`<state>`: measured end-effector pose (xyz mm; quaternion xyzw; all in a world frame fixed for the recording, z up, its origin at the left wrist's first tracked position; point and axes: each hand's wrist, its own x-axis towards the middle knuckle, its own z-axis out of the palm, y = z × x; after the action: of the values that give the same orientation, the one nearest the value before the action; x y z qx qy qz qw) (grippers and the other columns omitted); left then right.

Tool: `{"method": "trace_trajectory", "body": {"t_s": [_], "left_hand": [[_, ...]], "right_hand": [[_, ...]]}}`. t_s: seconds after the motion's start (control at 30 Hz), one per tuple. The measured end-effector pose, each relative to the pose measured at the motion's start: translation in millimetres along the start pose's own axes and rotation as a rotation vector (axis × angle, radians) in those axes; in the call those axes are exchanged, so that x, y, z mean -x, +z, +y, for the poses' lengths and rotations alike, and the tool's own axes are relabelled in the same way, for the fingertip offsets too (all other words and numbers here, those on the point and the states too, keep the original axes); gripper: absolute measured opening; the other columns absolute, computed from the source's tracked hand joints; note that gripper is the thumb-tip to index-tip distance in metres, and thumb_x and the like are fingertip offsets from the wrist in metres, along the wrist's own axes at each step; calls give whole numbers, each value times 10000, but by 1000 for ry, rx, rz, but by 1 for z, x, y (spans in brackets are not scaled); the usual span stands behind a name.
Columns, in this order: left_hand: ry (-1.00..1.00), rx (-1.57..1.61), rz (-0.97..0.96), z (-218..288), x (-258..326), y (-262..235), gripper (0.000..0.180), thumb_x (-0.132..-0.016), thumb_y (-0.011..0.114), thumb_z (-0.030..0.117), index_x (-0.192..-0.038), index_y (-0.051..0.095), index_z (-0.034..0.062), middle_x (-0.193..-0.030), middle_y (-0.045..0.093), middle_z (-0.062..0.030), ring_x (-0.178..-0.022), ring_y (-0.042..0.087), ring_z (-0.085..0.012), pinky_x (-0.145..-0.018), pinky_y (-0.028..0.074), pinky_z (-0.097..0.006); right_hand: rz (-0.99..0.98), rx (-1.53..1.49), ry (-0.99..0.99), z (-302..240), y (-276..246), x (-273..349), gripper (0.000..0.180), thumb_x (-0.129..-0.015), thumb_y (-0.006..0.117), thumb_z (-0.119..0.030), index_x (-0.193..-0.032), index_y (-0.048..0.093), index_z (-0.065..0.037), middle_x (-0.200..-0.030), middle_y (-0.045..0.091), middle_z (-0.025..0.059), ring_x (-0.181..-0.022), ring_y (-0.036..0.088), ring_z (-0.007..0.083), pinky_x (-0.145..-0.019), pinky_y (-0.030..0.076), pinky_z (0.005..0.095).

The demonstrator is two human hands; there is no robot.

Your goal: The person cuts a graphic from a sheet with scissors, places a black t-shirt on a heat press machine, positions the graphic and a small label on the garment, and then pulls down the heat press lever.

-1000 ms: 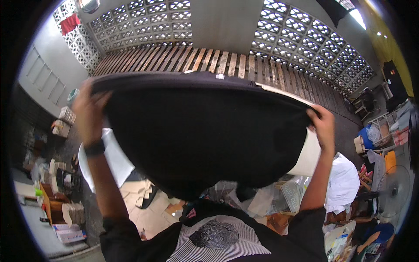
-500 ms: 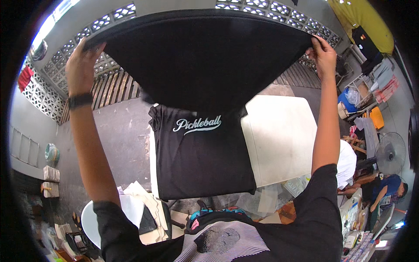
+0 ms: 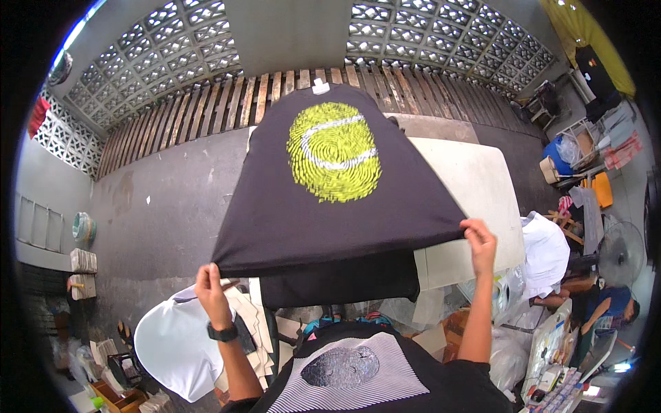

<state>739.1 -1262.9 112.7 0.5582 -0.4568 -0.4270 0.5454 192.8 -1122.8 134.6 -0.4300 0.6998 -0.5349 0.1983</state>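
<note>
Bright light comes through the grey wall of patterned holes at the top, the row of brown wooden slats looks bent, and the corners are black

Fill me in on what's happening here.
A person is spreading a black shirt over a pale table. The left hand pinches one corner of its near edge and the right hand the other, with the edge stretched between them. The shirt's yellow-green print faces up, and a white tag shows at its far end. More black cloth sticks out beneath the near edge.
</note>
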Motion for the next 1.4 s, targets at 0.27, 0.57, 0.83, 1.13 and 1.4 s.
{"method": "trace_trajectory", "body": {"t_s": [0.27, 0.57, 0.83, 1.13, 1.4], "left_hand": [[-318, -190, 73, -133, 91, -39, 244, -1012, 559, 212, -897, 595, 0, -749, 574, -27, -626, 625, -111, -444, 549, -258], [-381, -277, 50, -197, 110, -54, 286, -1002, 581, 235, -858, 581, -11, -749, 633, -84, -591, 674, -159, -411, 533, -274], [-402, -295, 83, -232, 133, -71, 290, -1006, 584, 255, -869, 576, -1, -737, 623, -81, -563, 664, -156, -395, 523, -279], [-624, -740, -933, -310, 140, 38, 422, -1013, 480, 335, -735, 603, 43, -600, 621, -81, -529, 613, -211, -504, 481, -389], [288, -556, -1226, -112, 158, 309, 405, -1002, 478, 342, -763, 621, 49, -645, 635, -95, -568, 623, -231, -536, 486, -408]], "right_hand": [[-87, 197, 282, 115, 30, 115, 225, -810, 542, 81, -947, 714, 34, -939, 666, 61, -836, 605, 135, -782, 472, 253], [60, 292, 242, 143, 51, 174, 168, -835, 580, 61, -929, 713, 19, -896, 671, 39, -747, 586, 108, -679, 448, 234], [79, 270, 208, 160, 54, 192, 139, -838, 610, 50, -897, 723, -6, -964, 711, 87, -863, 668, 168, -758, 515, 274], [84, 336, 262, 186, 15, 263, 153, -878, 610, -139, -919, 735, -62, -1060, 659, 166, -1027, 620, 340, -886, 503, 413], [302, 401, 579, 231, -81, 493, 212, -878, 616, -221, -889, 717, -34, -886, 721, 154, -829, 687, 342, -734, 526, 422]]}}
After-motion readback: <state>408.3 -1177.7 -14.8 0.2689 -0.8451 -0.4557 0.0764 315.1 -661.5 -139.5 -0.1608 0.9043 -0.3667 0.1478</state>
